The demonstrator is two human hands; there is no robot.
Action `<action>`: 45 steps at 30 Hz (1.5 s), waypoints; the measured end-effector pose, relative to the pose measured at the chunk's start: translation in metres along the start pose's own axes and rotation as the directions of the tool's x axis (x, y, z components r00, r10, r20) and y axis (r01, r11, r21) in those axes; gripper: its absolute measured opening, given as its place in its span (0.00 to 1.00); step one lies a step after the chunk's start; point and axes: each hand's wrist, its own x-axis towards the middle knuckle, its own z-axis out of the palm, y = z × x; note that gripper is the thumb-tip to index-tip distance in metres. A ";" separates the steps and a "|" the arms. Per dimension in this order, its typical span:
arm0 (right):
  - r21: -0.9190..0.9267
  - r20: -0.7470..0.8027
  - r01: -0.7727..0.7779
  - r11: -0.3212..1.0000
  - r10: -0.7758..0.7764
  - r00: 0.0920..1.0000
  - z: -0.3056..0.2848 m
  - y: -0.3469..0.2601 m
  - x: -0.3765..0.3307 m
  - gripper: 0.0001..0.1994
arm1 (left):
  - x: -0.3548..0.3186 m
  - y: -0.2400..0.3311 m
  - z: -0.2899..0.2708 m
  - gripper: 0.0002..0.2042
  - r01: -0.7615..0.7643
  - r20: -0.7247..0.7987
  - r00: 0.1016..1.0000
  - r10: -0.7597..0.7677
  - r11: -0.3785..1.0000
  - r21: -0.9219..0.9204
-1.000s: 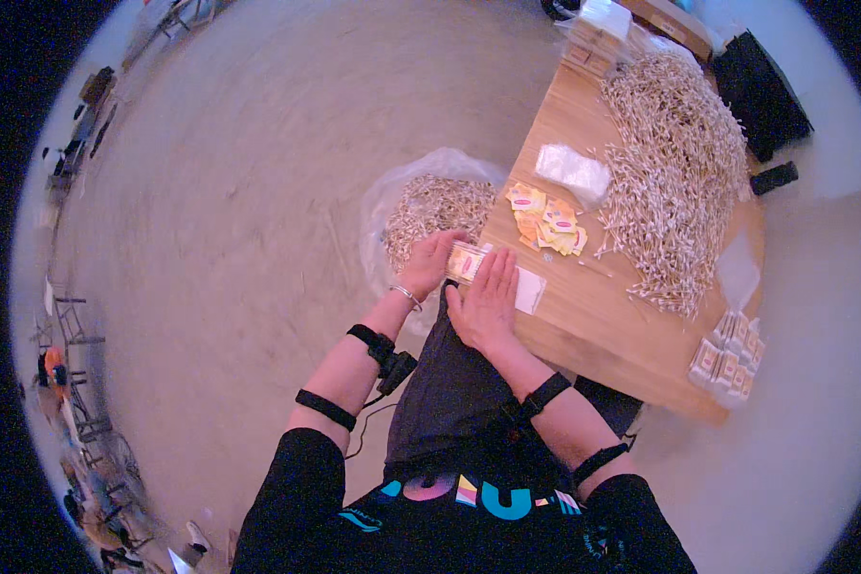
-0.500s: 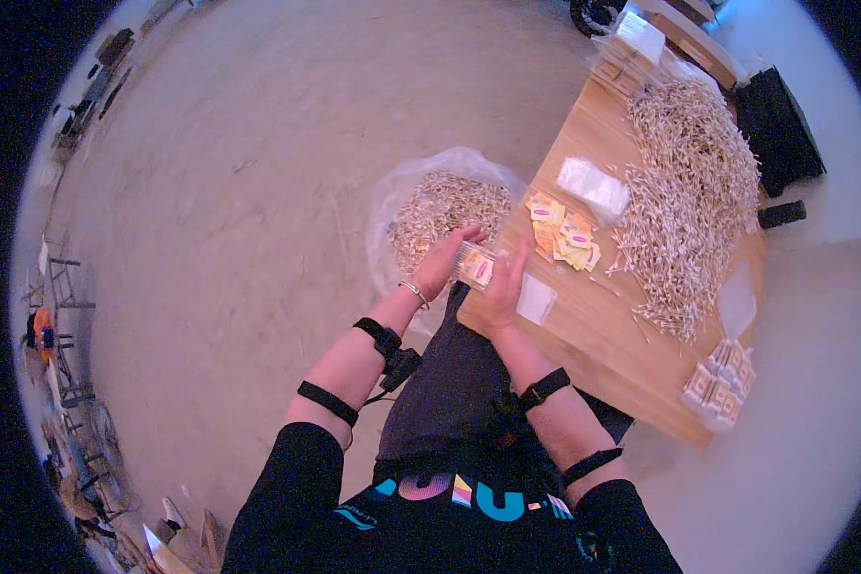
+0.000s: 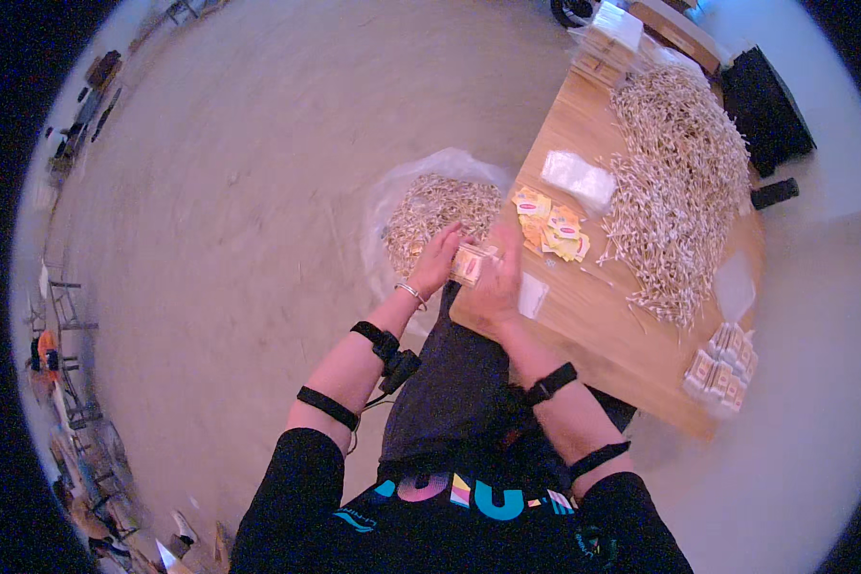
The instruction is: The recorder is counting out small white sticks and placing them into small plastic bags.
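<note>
My left hand (image 3: 442, 258) and my right hand (image 3: 497, 285) hold between them a small clear packet (image 3: 471, 262) filled with pale sticks and a yellow card. They hover at the near left corner of the wooden table (image 3: 631, 354). A second clear bag (image 3: 531, 295) lies flat on the table just right of my right hand. Several yellow and orange cards (image 3: 548, 223) are scattered beyond my hands. A big heap of pale cotton swabs (image 3: 679, 187) covers the table's far part.
On the floor left of the table a clear plastic bag (image 3: 435, 206) holds more swabs. Empty clear bags (image 3: 578, 178) and filled packets (image 3: 720, 371) lie on the table. A black case (image 3: 763, 100) stands beyond it. Clutter lines the far left floor.
The view has shifted slightly. Both hands stay together on the small packet at the table corner, lifted a little off the table edge.
</note>
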 end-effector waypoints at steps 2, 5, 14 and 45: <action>-0.233 -0.076 0.189 0.954 -0.211 0.974 -0.035 0.029 0.011 0.26 | -0.001 0.004 0.003 0.22 -0.066 -0.136 0.985 0.102 0.968 0.242; -0.658 -0.179 0.021 0.753 -0.183 0.967 -0.091 0.044 0.014 0.22 | -0.007 0.012 0.004 0.21 -0.038 -0.370 0.883 0.290 0.828 0.560; -0.658 -0.125 -0.022 0.752 -0.080 0.989 -0.153 0.071 -0.027 0.06 | -0.037 0.017 0.123 0.19 -0.654 0.364 0.739 0.566 0.475 0.589; -0.778 -0.101 0.059 0.625 -0.218 0.971 -0.259 0.092 -0.005 0.11 | -0.040 0.007 0.192 0.15 -0.740 0.480 0.627 0.614 0.277 0.612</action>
